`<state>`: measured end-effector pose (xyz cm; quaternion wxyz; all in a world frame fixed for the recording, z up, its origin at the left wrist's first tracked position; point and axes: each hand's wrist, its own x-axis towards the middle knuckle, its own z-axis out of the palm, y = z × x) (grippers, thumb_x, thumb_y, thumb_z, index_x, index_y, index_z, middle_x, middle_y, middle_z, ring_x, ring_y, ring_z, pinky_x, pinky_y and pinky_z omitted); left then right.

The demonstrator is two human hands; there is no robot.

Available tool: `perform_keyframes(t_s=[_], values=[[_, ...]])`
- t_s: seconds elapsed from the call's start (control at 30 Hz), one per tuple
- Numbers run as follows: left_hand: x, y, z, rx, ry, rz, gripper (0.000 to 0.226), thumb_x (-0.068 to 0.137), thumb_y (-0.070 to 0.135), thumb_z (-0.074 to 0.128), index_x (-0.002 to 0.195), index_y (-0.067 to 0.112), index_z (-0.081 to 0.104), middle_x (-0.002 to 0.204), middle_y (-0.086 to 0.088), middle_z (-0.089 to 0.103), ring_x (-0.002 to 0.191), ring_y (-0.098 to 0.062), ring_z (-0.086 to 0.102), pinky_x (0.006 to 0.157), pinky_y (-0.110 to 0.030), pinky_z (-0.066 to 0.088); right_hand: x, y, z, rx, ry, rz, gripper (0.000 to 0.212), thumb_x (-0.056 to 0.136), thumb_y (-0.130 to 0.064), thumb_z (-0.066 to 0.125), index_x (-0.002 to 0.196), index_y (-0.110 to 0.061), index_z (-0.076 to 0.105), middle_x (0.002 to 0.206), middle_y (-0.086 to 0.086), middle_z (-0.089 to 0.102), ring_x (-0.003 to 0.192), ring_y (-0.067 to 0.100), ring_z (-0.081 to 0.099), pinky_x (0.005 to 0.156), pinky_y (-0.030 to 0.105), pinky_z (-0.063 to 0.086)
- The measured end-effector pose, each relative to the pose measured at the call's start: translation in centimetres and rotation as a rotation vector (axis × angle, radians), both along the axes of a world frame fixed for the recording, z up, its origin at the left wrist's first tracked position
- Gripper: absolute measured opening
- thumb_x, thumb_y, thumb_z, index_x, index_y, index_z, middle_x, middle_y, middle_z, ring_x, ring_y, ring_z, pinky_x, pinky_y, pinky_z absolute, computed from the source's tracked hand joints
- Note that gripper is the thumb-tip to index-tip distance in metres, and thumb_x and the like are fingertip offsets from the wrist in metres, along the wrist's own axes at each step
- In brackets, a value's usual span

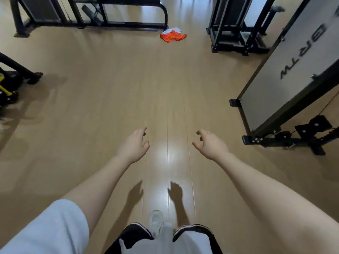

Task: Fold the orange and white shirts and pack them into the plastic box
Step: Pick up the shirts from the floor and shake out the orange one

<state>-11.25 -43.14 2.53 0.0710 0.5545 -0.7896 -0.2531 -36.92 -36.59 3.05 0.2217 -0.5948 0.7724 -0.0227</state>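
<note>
neither grip holds anything: the left hand [134, 143] and right hand [211, 143] hang out ahead with fingers loosely curled, released, probably readied to gather cloth. the orange shirt [173, 37] lies crumpled on the wooden floor [110, 88], well apart from both hands, with the white shirt [174, 30] bunched touching its far edge, just beside the foot of the black exercise frame [161, 24]. the plastic box is not in view.

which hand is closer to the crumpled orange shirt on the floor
Right, narrowly. The right hand is below the orange shirt and slightly to its right; the left hand is below and further to its left. Both are far from it, holding nothing.
</note>
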Motion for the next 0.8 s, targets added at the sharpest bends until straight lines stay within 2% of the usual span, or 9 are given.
perform_keyframes(t_s=[0.33,0.5,0.67,0.8], values=[[-14.8,-28.7,0.1,-0.048,0.048,-0.1,0.056,0.091,0.02,0.047,0.143,0.013,0.027,0.135,-0.005,0.049,0.115,-0.024,0.052,0.085,-0.031,0.043,-13.4,-26.5,-1.9,-0.011,0.001,-0.092,0.053,0.091,-0.047,0.046,0.133,-0.016,0.039,0.128,0.009,0.054,0.113,0.027,0.054,0.088,0.044,0.05],[-20.8,-43.8,0.9,-0.003,0.05,-0.026,0.055,0.091,0.021,0.047,0.142,0.013,0.028,0.134,-0.005,0.049,0.114,-0.025,0.053,0.09,-0.033,0.045,-20.6,-42.7,-0.3,0.009,-0.028,-0.084,0.052,0.092,-0.044,0.047,0.133,-0.013,0.04,0.13,0.008,0.053,0.118,0.027,0.051,0.09,0.04,0.047],[-22.6,-58.4,2.2,-0.026,0.058,0.115,0.054,0.09,0.02,0.048,0.141,0.014,0.031,0.132,-0.004,0.05,0.105,-0.023,0.055,0.089,-0.033,0.045,-24.5,-58.9,1.6,0.016,-0.023,0.009,0.051,0.092,-0.045,0.045,0.132,-0.014,0.041,0.131,0.007,0.053,0.119,0.028,0.051,0.092,0.04,0.046],[-24.1,-70.5,1.4,-0.035,0.066,0.203,0.055,0.09,0.019,0.049,0.141,0.013,0.031,0.13,-0.005,0.052,0.104,-0.023,0.055,0.088,-0.032,0.043,-26.5,-72.0,0.3,0.013,-0.04,0.082,0.047,0.093,-0.04,0.044,0.132,-0.014,0.042,0.13,0.008,0.054,0.119,0.027,0.051,0.091,0.038,0.045]])
